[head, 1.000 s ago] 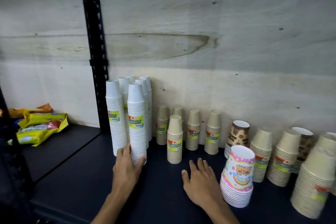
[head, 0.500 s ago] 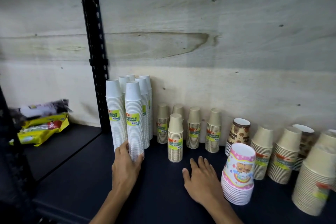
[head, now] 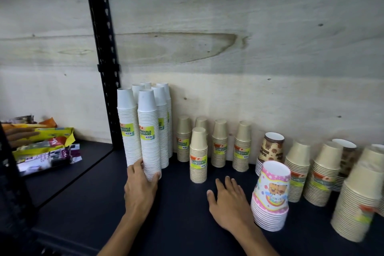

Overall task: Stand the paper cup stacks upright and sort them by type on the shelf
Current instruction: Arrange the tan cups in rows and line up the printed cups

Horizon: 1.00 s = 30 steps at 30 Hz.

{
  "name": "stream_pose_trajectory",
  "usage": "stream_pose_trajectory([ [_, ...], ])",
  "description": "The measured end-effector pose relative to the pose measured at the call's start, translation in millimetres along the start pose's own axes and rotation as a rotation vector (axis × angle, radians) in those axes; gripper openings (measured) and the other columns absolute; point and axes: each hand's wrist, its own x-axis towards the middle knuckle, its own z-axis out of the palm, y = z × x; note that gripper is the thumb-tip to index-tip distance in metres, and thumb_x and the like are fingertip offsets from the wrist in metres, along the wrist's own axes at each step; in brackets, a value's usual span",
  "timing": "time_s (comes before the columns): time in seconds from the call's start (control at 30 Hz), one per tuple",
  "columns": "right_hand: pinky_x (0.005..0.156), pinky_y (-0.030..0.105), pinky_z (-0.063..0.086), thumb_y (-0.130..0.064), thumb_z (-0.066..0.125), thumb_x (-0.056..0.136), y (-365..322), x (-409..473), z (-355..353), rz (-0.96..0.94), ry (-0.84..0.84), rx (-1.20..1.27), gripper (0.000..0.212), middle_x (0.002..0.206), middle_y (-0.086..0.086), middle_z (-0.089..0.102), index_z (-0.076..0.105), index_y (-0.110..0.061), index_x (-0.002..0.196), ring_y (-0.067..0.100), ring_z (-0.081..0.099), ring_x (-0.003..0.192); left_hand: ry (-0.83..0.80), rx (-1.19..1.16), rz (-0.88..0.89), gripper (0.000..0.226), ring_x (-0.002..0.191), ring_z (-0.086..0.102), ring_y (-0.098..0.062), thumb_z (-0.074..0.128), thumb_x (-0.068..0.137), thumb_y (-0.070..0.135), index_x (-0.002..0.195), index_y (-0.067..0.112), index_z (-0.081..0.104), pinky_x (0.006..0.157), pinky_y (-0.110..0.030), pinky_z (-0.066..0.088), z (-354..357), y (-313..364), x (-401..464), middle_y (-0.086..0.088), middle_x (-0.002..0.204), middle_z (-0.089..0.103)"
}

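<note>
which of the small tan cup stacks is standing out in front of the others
The small tan stack nearest the right hand; the other four line the back wall.

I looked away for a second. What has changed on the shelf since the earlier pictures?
The left hand, gripping the front white cup stack at its base, has slid it back against the other white stacks. The right hand stays flat on the shelf; the pink cartoon stack is unmoved.

Six tall white cup stacks (head: 148,131) stand in a cluster. Five small beige cup stacks (head: 198,155) stand beside them. One pink cartoon-print stack (head: 271,195) stands in front. Two brown-patterned stacks (head: 270,148) sit by the wall. At least three wider beige stacks (head: 298,170) are on the right; the edge there is blurred.
</note>
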Motion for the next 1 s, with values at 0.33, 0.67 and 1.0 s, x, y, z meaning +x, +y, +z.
stream_pose_trajectory([
  [0.33,0.123,0.036,0.009,-0.047,0.032,0.101,-2.8,-2.1,-3.4,0.034,0.010,0.071,0.062,0.164,0.010,0.017,0.026,-0.015,0.154,0.024,0.010,0.152,0.068,-0.056,-0.050,0.073,0.103,0.059,-0.020,0.073,0.078,0.049,0.135,0.017,0.039,0.081,-0.039,0.050,-12.0,7.7,-18.7,0.003,0.126,0.046],
  [0.67,0.104,0.037,0.037,-0.023,0.052,0.097,-29.5,-1.7,-72.5,0.016,0.305,0.135,0.042,0.137,0.013,0.044,0.044,-0.010,0.135,0.031,0.044,0.127,0.016,-0.076,0.400,0.026,0.085,0.059,-0.005,0.061,0.092,0.034,0.115,0.022,0.057,0.073,-0.027,0.051,-29.1,95.0,-7.9,0.010,0.105,0.059],
  [1.0,0.096,0.039,0.042,-0.027,0.056,0.094,4.0,74.0,-185.4,0.005,0.251,-0.163,0.043,0.130,0.019,0.047,0.047,-0.008,0.132,0.038,0.043,0.121,-0.178,0.305,0.471,0.035,0.115,0.058,-0.027,0.061,0.090,0.028,0.122,0.015,0.062,0.096,-0.033,0.045,-9.7,189.5,105.3,-0.011,0.122,0.065],
])
